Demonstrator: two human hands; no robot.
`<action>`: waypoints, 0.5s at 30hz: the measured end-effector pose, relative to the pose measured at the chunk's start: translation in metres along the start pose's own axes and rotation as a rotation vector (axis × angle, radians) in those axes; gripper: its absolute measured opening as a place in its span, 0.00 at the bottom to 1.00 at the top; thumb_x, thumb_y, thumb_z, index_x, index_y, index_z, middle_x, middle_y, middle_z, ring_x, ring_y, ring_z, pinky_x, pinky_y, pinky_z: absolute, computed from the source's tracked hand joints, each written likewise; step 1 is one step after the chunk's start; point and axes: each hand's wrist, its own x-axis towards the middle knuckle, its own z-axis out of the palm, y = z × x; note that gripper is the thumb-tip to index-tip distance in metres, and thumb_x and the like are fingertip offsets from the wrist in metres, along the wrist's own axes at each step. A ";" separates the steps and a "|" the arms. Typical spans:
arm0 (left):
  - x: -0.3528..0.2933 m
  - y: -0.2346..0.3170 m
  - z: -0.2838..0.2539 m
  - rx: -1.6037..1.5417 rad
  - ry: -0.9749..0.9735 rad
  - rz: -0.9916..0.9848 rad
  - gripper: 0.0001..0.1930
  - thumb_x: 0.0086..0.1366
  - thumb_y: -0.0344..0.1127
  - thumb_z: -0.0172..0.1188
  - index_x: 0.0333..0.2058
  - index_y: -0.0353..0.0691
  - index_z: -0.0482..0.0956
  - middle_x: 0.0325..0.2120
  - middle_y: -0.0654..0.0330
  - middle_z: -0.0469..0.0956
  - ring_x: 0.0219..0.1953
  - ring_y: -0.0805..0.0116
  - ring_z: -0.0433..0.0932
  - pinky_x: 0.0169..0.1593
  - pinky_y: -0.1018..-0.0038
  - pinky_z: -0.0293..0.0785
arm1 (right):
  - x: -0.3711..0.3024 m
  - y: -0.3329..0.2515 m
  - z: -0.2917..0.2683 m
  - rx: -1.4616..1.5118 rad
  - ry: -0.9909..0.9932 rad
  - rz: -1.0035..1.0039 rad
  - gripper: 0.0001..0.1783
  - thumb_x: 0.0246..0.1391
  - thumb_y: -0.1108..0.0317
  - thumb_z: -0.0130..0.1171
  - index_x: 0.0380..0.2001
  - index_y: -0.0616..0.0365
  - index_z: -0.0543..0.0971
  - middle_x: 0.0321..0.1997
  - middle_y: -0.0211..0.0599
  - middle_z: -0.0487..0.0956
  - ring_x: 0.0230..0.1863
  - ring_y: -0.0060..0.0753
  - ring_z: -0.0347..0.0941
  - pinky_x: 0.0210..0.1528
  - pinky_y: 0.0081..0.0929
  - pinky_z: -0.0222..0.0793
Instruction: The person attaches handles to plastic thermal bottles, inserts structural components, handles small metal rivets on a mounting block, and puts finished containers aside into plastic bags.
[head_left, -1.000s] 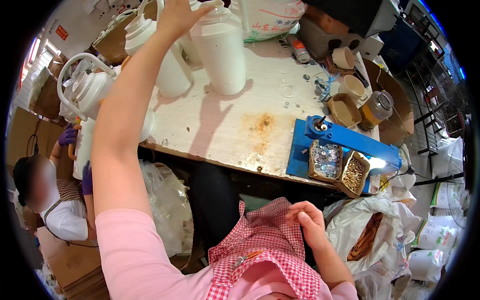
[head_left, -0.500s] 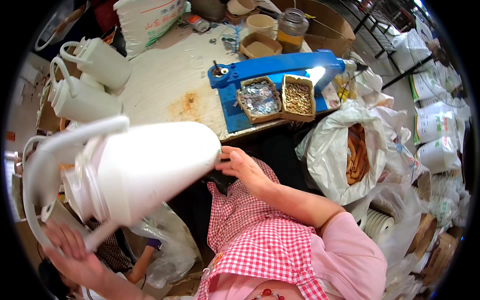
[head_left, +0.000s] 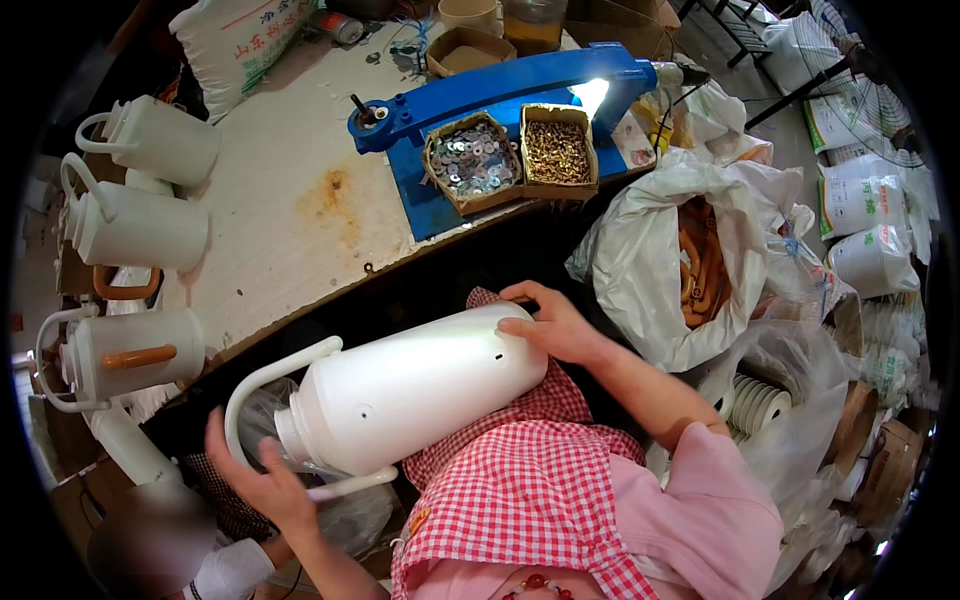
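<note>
A white thermos flask shell (head_left: 430, 380) lies on its side across my lap, with its neck to the left and its base to the right. Two small dark holes show on its side, and a white carrying handle (head_left: 240, 400) loops round the neck end. My right hand (head_left: 545, 320) grips the base end, thumb on the near side and fingers over the far side. By the loop, my left hand (head_left: 262, 475) is open with fingers spread, holding nothing; whether it touches the handle I cannot tell.
On the table (head_left: 270, 200) stands a blue press (head_left: 500, 85) with a box of washers (head_left: 470, 158) and a box of brass rivets (head_left: 557, 150). Several white flasks line the left. A sack of orange-brown handles (head_left: 700, 260) stands right; a co-worker's sleeve (head_left: 230, 570) shows lower left.
The flask has come down and right onto my lap. My left hand has let go of its handle and spread its fingers; my right hand now grips the base. The view has shifted.
</note>
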 end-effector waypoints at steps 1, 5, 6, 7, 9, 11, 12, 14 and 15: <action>-0.004 -0.001 0.011 -0.181 -0.118 0.043 0.29 0.71 0.44 0.53 0.64 0.30 0.65 0.61 0.44 0.68 0.64 0.49 0.66 0.68 0.60 0.57 | 0.000 -0.015 -0.012 -0.247 0.024 -0.056 0.21 0.53 0.65 0.70 0.48 0.62 0.79 0.43 0.40 0.82 0.40 0.31 0.79 0.43 0.31 0.76; 0.003 -0.002 0.053 -0.491 -0.371 -0.057 0.24 0.71 0.47 0.55 0.54 0.32 0.75 0.54 0.48 0.75 0.58 0.52 0.72 0.65 0.62 0.62 | 0.035 -0.067 -0.064 -0.620 0.417 -0.538 0.06 0.49 0.67 0.69 0.31 0.55 0.84 0.32 0.37 0.81 0.33 0.37 0.78 0.37 0.32 0.74; 0.004 0.004 0.056 -0.498 -0.362 -0.118 0.21 0.69 0.44 0.56 0.51 0.32 0.76 0.51 0.49 0.76 0.56 0.52 0.73 0.63 0.63 0.63 | 0.046 -0.084 -0.074 -0.703 0.516 -0.611 0.06 0.49 0.66 0.68 0.30 0.54 0.84 0.31 0.37 0.80 0.34 0.38 0.77 0.37 0.33 0.73; 0.005 0.010 0.059 -0.508 -0.351 -0.176 0.18 0.68 0.41 0.58 0.48 0.32 0.77 0.49 0.49 0.77 0.54 0.53 0.74 0.62 0.63 0.65 | 0.059 -0.091 -0.084 -0.713 0.526 -0.609 0.06 0.49 0.66 0.68 0.30 0.54 0.84 0.31 0.37 0.80 0.34 0.38 0.77 0.37 0.33 0.73; 0.007 0.011 0.064 -0.496 -0.340 -0.165 0.17 0.66 0.38 0.58 0.47 0.32 0.77 0.48 0.50 0.77 0.52 0.53 0.75 0.61 0.64 0.66 | 0.091 -0.099 -0.099 -1.122 0.674 -0.708 0.06 0.48 0.66 0.67 0.31 0.54 0.84 0.32 0.37 0.81 0.37 0.41 0.76 0.42 0.37 0.73; 0.007 0.012 0.065 -0.480 -0.340 -0.179 0.15 0.60 0.31 0.57 0.46 0.32 0.77 0.46 0.49 0.77 0.50 0.53 0.75 0.59 0.63 0.67 | 0.111 -0.096 -0.107 -1.218 0.639 -0.626 0.06 0.48 0.65 0.67 0.30 0.54 0.84 0.32 0.35 0.81 0.38 0.42 0.76 0.44 0.39 0.72; 0.007 0.012 0.065 -0.486 -0.334 -0.181 0.15 0.60 0.31 0.57 0.46 0.32 0.77 0.46 0.49 0.77 0.50 0.53 0.75 0.59 0.63 0.67 | 0.118 -0.095 -0.108 -1.306 0.592 -0.533 0.06 0.48 0.64 0.66 0.29 0.53 0.84 0.32 0.34 0.81 0.39 0.44 0.77 0.45 0.42 0.72; 0.004 0.010 0.063 -0.468 -0.316 -0.162 0.15 0.61 0.31 0.58 0.46 0.32 0.77 0.46 0.50 0.77 0.50 0.53 0.75 0.59 0.63 0.67 | 0.122 -0.093 -0.107 -1.312 0.585 -0.517 0.05 0.47 0.65 0.66 0.28 0.53 0.83 0.31 0.33 0.81 0.41 0.43 0.77 0.46 0.41 0.72; 0.004 0.010 0.063 -0.476 -0.300 -0.155 0.15 0.61 0.32 0.59 0.46 0.32 0.77 0.46 0.49 0.77 0.50 0.52 0.75 0.59 0.63 0.67 | 0.124 -0.091 -0.108 -1.295 0.600 -0.598 0.05 0.47 0.65 0.66 0.26 0.53 0.83 0.31 0.34 0.81 0.40 0.44 0.78 0.43 0.42 0.72</action>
